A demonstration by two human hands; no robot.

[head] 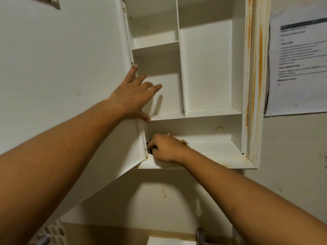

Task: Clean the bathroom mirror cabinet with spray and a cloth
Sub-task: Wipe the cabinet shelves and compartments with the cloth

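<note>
Head view: the left hand (131,98) is spread wide with straight fingers at centre frame, its palm against the hinge edge of the white plastic cabinet door (62,68), which stands swung open across the left of the frame; the fingertips reach into the middle left compartment (164,96) and the thumb touches the shelf edge below, and it grasps nothing. Just below centre, the right hand (165,149) is curled in the left corner of the long bottom compartment (212,147), its fingers clenched round a small dark thing (150,147) that is too hidden to tell whether it is the cloth. The white moulded plastic bathroom mirror cabinet (247,85) fills the upper middle of the frame; its inner walls are smooth and glossy, split by a thin upright divider into stacked boxes on the left and one tall box on the right, all holding nothing visible. Orange-brown rust streaks (249,50) run down its right frame and along the lower lip. A printed paper sheet (297,68) hangs on the wall at upper right, its text blurred. At the bottom edge sit a metal tap (200,236) and a white basin (168,241)
</note>
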